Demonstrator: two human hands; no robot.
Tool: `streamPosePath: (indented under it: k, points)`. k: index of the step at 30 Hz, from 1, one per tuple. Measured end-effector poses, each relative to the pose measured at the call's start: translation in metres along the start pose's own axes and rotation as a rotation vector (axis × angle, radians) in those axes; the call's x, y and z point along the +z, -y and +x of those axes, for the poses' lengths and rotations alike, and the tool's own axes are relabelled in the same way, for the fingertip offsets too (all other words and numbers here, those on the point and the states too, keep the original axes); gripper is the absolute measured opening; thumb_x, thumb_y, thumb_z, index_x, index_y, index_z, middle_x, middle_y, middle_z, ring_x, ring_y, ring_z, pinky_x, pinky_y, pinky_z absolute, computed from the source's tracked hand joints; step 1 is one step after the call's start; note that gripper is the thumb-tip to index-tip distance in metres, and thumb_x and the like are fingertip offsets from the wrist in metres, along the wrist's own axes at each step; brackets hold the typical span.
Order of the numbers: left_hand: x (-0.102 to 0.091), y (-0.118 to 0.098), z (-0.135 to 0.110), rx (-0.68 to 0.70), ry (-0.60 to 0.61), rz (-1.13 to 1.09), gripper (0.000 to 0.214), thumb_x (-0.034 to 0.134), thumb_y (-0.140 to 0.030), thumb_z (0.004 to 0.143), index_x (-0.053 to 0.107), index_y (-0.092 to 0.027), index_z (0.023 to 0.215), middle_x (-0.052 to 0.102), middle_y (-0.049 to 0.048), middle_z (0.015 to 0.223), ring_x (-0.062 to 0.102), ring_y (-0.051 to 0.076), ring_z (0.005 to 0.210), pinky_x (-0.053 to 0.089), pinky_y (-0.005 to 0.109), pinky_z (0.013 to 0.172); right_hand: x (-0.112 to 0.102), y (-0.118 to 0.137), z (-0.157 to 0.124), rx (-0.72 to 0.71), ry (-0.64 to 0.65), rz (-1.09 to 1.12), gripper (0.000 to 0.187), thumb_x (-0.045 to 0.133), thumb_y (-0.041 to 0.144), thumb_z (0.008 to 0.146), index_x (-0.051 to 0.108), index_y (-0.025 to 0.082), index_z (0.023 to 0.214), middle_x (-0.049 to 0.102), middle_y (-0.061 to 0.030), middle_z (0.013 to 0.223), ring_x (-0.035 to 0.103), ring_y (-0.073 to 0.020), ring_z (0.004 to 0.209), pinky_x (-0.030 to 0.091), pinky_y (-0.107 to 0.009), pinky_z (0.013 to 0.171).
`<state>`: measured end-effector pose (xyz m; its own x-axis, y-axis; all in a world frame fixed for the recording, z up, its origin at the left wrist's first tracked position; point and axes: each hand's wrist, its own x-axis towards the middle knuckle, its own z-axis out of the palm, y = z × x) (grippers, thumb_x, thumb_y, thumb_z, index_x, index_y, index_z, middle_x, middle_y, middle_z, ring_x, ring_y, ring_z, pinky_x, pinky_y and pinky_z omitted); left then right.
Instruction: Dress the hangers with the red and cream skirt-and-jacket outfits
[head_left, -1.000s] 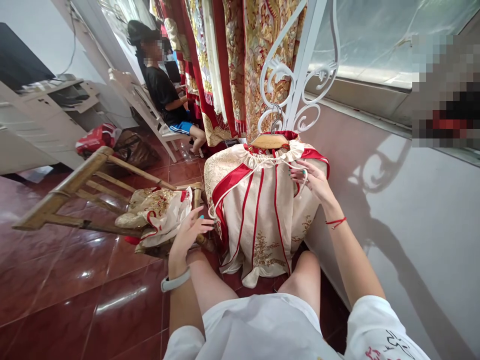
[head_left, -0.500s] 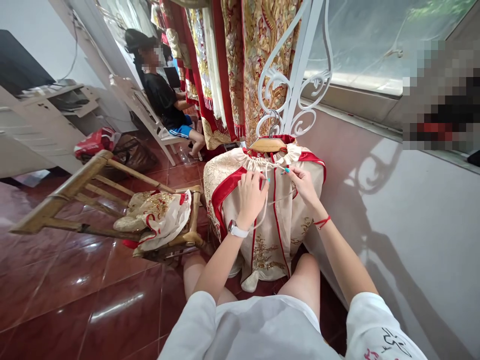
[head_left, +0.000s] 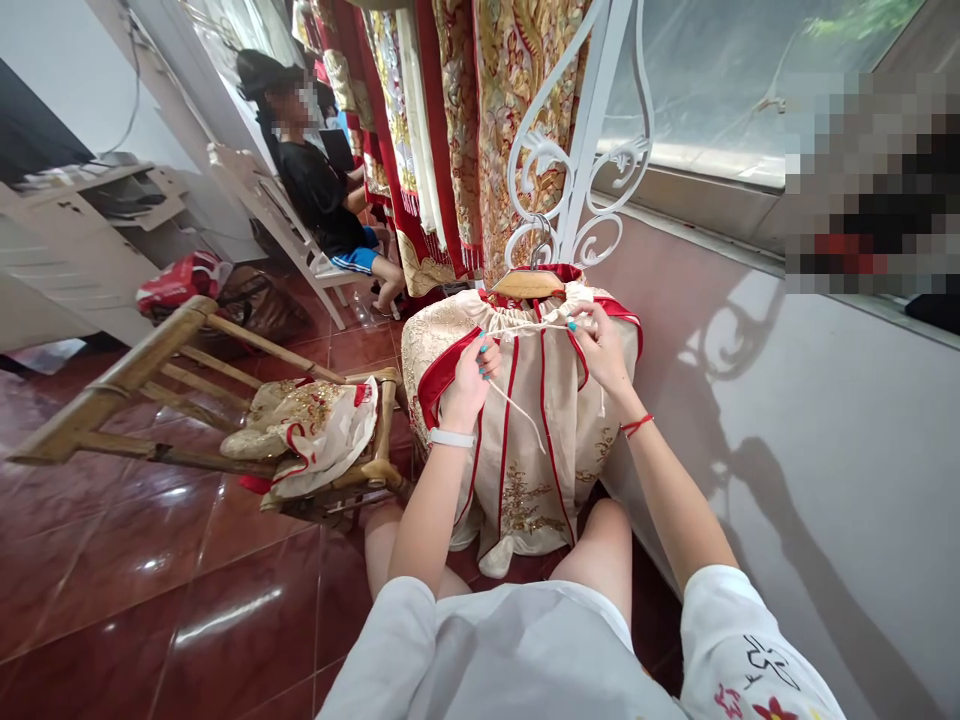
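A cream and red embroidered garment hangs from a wooden hanger on a white scrolled metal rack. My left hand is closed on a white drawstring that runs down from the gathered waistband. Just under the hanger my right hand pinches the same cord at the waistband. My knees are below the garment's hem.
A tipped bamboo chair at the left holds another cream and red garment. A person sits on a white chair behind it. Red and gold robes hang at the back. A grey wall runs along the right.
My left hand rose from beside the chair to the garment's front and closed on the drawstring. My right hand shifted slightly up along the waistband.
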<state>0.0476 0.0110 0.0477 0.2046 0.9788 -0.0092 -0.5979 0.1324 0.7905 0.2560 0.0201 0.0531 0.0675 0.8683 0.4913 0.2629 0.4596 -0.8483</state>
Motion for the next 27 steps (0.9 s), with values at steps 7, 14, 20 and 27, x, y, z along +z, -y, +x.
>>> streamPosePath:
  k: [7,14,20,27]
  points:
    - [-0.004,-0.017,-0.003,-0.045,0.004,-0.077,0.028,0.041,-0.023,0.097,0.045,-0.018,0.07,0.03,-0.0056,0.061,0.017,0.006,0.044,0.02,0.019,0.04,-0.018,-0.016,0.007,0.114,0.228,0.03,0.016,0.056,0.031,0.083,0.066,0.021,0.091,0.039,0.0064,0.059,0.028,-0.0094,0.049,0.024,-0.024,0.047]
    - [-0.001,-0.008,0.003,0.044,0.086,0.082,0.033,0.052,-0.005,0.078,0.071,-0.018,0.102,0.036,-0.0062,0.063,0.021,0.005,0.046,0.024,0.02,0.045,-0.009,-0.019,-0.005,-0.183,-0.153,-0.529,0.022,0.056,0.026,0.082,0.076,0.018,0.085,0.059,-0.0022,0.067,0.047,-0.0154,0.059,0.038,-0.029,0.06]
    - [0.008,-0.006,0.017,0.194,0.181,0.434,0.047,0.064,-0.012,0.079,0.07,-0.029,0.122,0.055,-0.003,0.082,0.033,0.006,0.054,0.031,0.021,0.052,0.032,0.003,0.019,-0.26,-0.519,-0.446,0.024,0.056,0.033,0.092,0.076,0.019,0.091,0.068,-0.0091,0.085,0.059,-0.0213,0.076,0.045,-0.034,0.073]
    - [0.016,-0.017,0.05,0.5,0.141,0.882,0.036,0.07,-0.04,0.087,0.073,-0.022,0.117,0.059,0.008,0.103,0.055,0.021,0.1,0.048,0.033,0.089,0.041,0.009,0.043,-0.143,0.144,0.024,0.03,0.07,0.047,0.081,0.077,0.019,0.074,0.072,-0.0069,0.078,0.061,-0.0191,0.073,0.048,-0.033,0.072]
